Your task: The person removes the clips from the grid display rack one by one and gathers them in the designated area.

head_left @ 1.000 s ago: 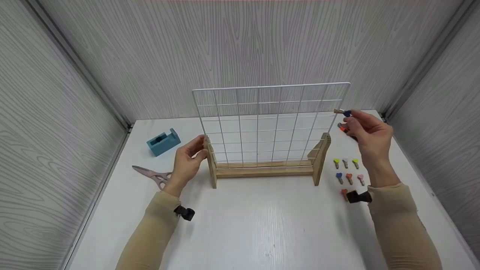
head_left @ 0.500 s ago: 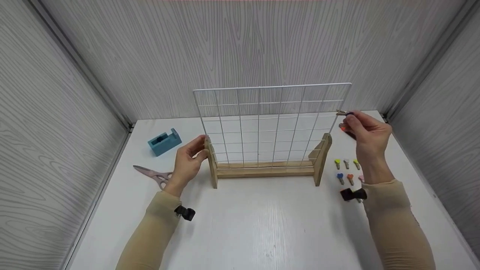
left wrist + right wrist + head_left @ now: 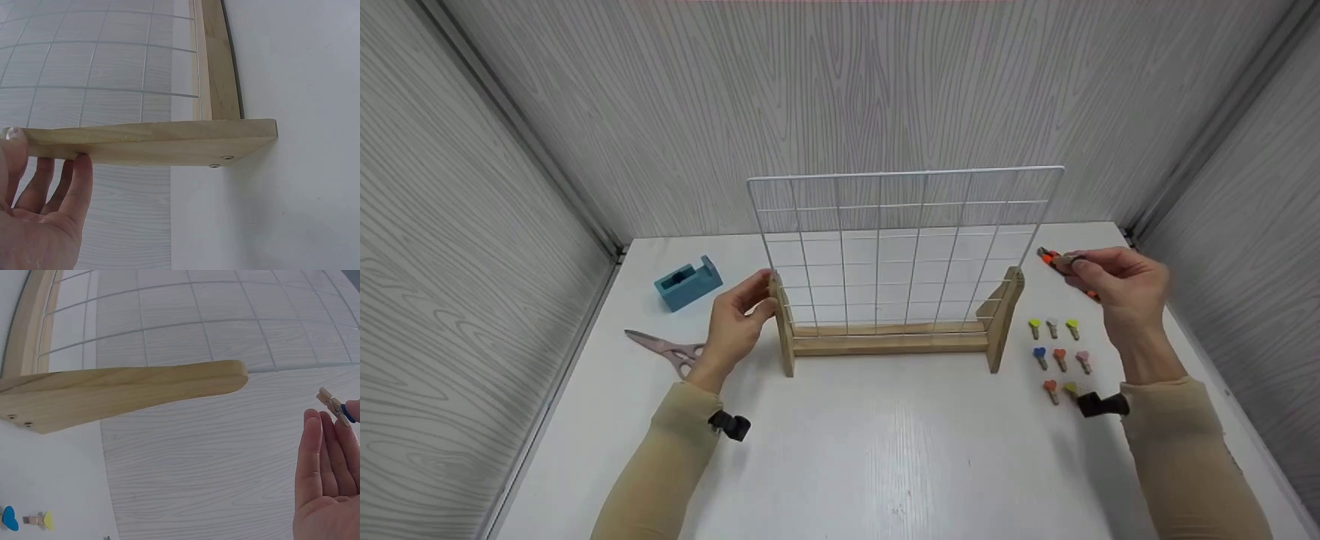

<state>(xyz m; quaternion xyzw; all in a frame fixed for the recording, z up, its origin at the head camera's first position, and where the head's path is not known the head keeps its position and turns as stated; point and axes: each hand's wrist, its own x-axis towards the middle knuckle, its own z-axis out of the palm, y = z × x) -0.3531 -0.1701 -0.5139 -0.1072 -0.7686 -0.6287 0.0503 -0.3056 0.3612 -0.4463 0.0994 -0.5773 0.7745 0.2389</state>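
Observation:
A wooden stand (image 3: 889,347) holds an upright white wire grid (image 3: 880,175) at the middle of the table. My left hand (image 3: 733,321) grips the stand's left side board (image 3: 152,143) between thumb and fingers near its top end. To the right of the grid and apart from it, my right hand (image 3: 1131,294) pinches a small wooden clothespin (image 3: 332,403) by its blue end. In the right wrist view, the clothespin's wooden tip points away from the fingers, towards the grid. Thumb and fingertips partly cover the blue piece.
Several small heart-topped clothespins (image 3: 1060,358) lie in rows right of the stand. An orange-and-black tool (image 3: 1045,256) lies behind them, partly under the right hand. At left are a blue tape dispenser (image 3: 690,285) and scissors (image 3: 660,346). Panel walls (image 3: 840,97) enclose the table.
My right hand has drawn back from the grid's right edge, moving right and lower in the view with the clothespin. The left hand keeps its grip on the side board.

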